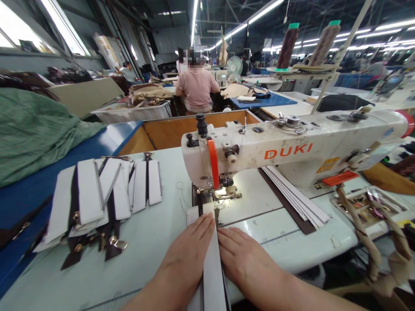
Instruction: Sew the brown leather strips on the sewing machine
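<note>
A long white strip with dark zipper tape along it runs under the needle area of a white sewing machine. My left hand lies flat on the strip, fingers stretched forward and close together, just in front of the presser foot. Against the strip's right edge rests my right hand, palm down with its fingers extended. The machine's lamp lights the metal plate beside the needle. To the left lies a pile of zipper pieces with white strips, dark tape and a gold-coloured zipper pull.
More white strips and dark strips lie under the machine arm. At the right sits a tray of small items. Thread cones stand above. Green cloth covers the far left. A person in pink sits ahead.
</note>
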Demonstrator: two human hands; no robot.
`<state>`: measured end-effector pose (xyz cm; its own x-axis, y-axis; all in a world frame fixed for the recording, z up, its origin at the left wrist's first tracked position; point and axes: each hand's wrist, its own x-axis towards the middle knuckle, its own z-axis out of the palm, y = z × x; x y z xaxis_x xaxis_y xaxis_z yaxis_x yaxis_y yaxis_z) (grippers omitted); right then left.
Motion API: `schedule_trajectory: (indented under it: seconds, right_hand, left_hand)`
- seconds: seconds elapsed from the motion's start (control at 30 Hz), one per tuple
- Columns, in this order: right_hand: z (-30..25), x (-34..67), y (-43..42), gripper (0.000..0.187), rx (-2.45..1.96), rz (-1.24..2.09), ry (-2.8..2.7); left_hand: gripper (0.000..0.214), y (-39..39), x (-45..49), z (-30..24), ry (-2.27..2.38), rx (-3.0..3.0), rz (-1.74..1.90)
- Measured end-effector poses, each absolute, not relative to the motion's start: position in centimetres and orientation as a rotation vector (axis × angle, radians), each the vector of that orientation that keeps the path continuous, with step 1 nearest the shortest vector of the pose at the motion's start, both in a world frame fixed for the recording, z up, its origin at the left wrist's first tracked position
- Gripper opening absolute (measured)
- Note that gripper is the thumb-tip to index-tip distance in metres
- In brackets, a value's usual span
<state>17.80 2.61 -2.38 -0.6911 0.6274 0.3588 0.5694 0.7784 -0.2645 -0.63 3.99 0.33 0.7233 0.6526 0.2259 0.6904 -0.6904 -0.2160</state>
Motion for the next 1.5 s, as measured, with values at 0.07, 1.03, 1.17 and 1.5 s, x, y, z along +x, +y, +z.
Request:
schedule_trajectory:
  seconds: [0.07, 1.03, 1.17, 1.5]
  right_hand:
    - [-2.1, 17.7, 2.8, 0.021, -0.947, 0.192, -2.472]
    - [-1.1, 18.2, 9.2, 0.025, -0.617, -0.022, -2.610]
    - [-1.1, 18.3, 9.4, 0.026, -0.641, 0.003, -2.601]
    - [-1.0, 18.2, 9.9, 0.026, -0.642, 0.046, -2.588]
  left_hand:
    - [0.053, 4.0, -0.7, 0.5, -1.059, -2.676, -0.166]
    - [0.037, 7.4, -0.2, -0.5, -1.067, -2.609, -0.276]
    - [0.041, 7.9, -0.1, -0.5, -1.049, -2.620, -0.286]
    - [0.040, 8.4, -0.2, -0.5, -1.041, -2.640, -0.339]
